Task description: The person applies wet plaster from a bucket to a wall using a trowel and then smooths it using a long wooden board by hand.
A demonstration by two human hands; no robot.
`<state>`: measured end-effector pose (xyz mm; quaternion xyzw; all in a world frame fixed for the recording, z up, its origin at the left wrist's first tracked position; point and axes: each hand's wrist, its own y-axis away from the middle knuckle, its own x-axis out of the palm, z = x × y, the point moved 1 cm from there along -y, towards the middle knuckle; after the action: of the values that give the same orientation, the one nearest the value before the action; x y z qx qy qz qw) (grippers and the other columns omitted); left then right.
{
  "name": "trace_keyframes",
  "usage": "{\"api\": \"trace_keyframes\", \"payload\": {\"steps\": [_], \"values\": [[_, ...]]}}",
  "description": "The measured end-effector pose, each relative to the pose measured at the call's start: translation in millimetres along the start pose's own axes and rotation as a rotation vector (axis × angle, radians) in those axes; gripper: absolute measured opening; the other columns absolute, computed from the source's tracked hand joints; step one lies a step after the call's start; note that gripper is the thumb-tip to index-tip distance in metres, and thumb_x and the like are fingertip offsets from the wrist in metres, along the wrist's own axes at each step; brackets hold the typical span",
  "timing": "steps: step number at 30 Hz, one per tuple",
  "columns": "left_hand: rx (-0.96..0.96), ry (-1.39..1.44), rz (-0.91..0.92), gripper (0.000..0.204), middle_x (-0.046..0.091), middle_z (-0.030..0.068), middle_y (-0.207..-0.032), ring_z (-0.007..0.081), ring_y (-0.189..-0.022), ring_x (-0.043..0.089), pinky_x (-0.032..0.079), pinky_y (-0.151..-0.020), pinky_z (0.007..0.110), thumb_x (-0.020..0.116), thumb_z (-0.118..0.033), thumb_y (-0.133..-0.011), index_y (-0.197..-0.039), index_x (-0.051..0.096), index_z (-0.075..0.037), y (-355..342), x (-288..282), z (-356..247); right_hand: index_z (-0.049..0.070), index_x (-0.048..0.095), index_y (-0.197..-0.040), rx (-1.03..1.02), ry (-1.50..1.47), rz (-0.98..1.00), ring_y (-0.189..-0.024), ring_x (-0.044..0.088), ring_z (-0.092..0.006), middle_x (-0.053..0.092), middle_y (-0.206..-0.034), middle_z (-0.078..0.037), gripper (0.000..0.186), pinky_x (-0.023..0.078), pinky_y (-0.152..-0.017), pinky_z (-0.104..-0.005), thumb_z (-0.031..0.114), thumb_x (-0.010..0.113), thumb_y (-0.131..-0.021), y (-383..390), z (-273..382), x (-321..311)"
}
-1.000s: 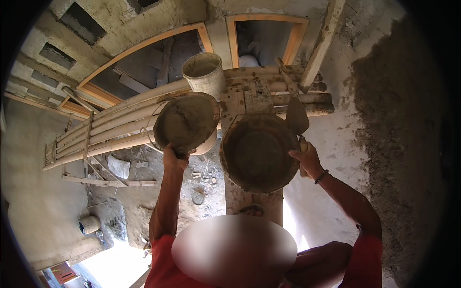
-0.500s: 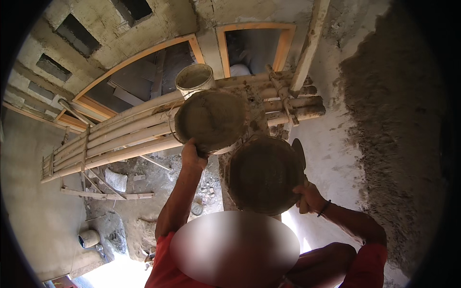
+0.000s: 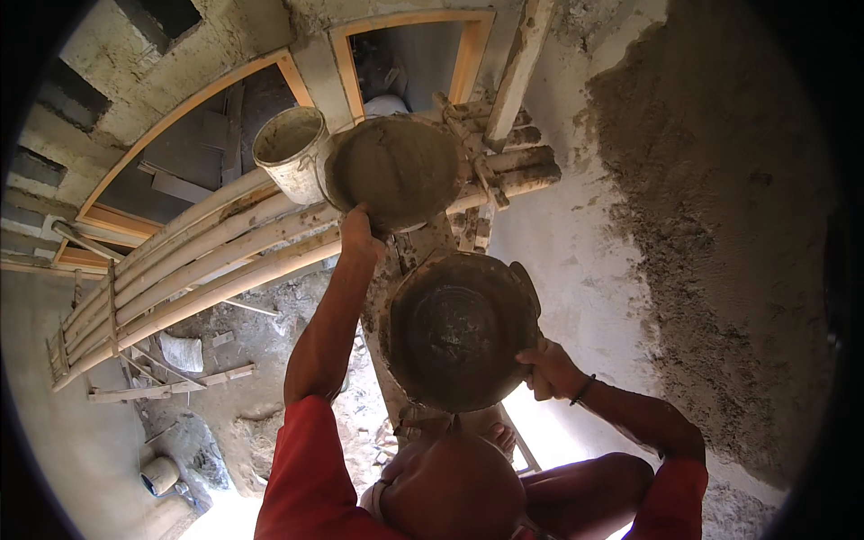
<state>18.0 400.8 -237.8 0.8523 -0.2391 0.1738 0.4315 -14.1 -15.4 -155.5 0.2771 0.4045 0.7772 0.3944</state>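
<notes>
My left hand grips the near rim of a round, mud-coated container with grey mortar in it, held up beside a dirty white bucket on the bamboo scaffold. Lower down, my right hand is closed at the right rim of a large, dark mortar pan with a wet, muddy inside. A trowel blade shows edge-on behind that rim; its handle is in my right fingers, mostly hidden. Both containers are over a mud-stained plank.
Several bamboo poles form a platform across the upper left. An upright timber stands at its right end. Orange wooden frames line the block wall. A partly plastered wall fills the right; rubble, a sack and a drum lie below.
The container in my left hand has moved up and right, beside the white bucket. The pan and trowel at my right hand have come lower. The surroundings have shifted left in view.
</notes>
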Motion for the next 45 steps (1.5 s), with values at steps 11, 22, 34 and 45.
{"api": "trace_keyframes", "payload": {"steps": [11, 22, 34, 45], "values": [[-0.158, -0.194, 0.159, 0.061, 0.051, 0.0214, -0.133, 0.0335, -0.107, 0.061, 0.055, -0.083, 0.044, 0.054, -0.042, -0.096, -0.141, 0.038, -0.005, 54, -33, -25, 0.011, 0.044, -0.103, -0.045, -0.184, -0.08, -0.046, 0.051, -0.0141, 0.053, -0.067, -0.005, 0.037, 0.044, -0.038, -0.0285, 0.045, 0.056, -0.095, 6, 3, -14], [0.173, -0.504, 0.322, 0.073, 0.054, 0.0157, -0.129, 0.0231, -0.118, 0.053, 0.043, -0.1, 0.034, 0.067, -0.005, -0.077, -0.142, 0.036, 0.003, 209, -104, 61, 0.004, 0.055, -0.121, -1.206, 1.455, -0.467, -0.09, 0.064, -0.0357, 0.065, -0.097, -0.019, 0.038, 0.051, -0.079, -0.0455, 0.02, 0.062, -0.088, 6, 220, 17], [0.235, -0.406, 0.056, 0.063, 0.061, 0.0157, -0.114, 0.0232, -0.106, 0.059, 0.046, -0.094, 0.031, 0.056, 0.008, -0.068, -0.13, 0.048, 0.004, 244, -73, 49, 0.008, 0.07, -0.081, -1.367, 2.119, -0.523, -0.078, 0.069, -0.0301, 0.067, -0.076, -0.012, 0.016, 0.056, -0.068, -0.041, 0.013, 0.056, -0.086, -125, 316, 150], [0.241, -0.586, 0.014, 0.063, 0.059, 0.0174, -0.117, 0.0253, -0.111, 0.057, 0.044, -0.096, 0.032, 0.058, 0.003, -0.068, -0.13, 0.048, 0.003, 229, -80, 45, -0.003, 0.069, -0.096, -0.793, 1.856, -0.144, -0.095, 0.067, -0.0353, 0.068, -0.099, -0.024, 0.029, 0.053, -0.085, -0.0452, 0.018, 0.063, -0.075, -159, 317, 135]]}}
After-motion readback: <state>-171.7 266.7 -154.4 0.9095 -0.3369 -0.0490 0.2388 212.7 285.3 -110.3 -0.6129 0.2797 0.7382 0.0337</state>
